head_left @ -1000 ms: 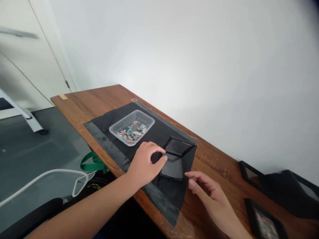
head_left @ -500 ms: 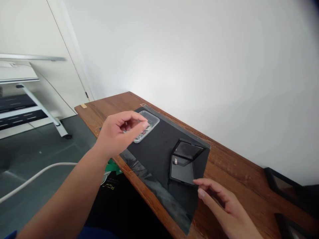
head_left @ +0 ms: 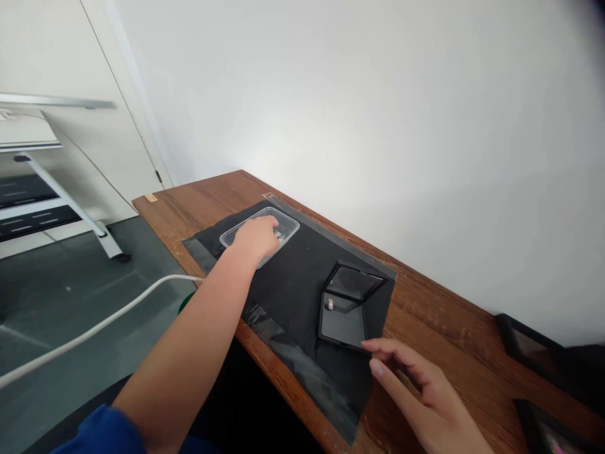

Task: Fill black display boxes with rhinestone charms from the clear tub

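Observation:
My left hand (head_left: 258, 238) reaches down into a clear plastic tub (head_left: 293, 225). Most of its fingers are hidden behind the hand, so I cannot tell whether they hold anything. Small shiny pieces (head_left: 280, 237) show in the tub beside it. Near the mat's right side lies a black hinged case (head_left: 344, 325), its lid (head_left: 354, 284) tilted up. One small light-coloured piece (head_left: 330, 304) sits inside its base. My right hand (head_left: 416, 384) is open, thumb and fingers apart, with the index fingertip at the case's near right corner.
A black mat (head_left: 288, 284) covers part of the wooden table (head_left: 435, 315), which stands against a white wall. Black frame-like cases (head_left: 529, 343) lie at the right. A white cable (head_left: 108, 318) runs past the table's left edge.
My left hand has moved from above the tub's near side down into it, its fingers now mostly hidden. My right hand stays at the case's corner. The view has shifted slightly.

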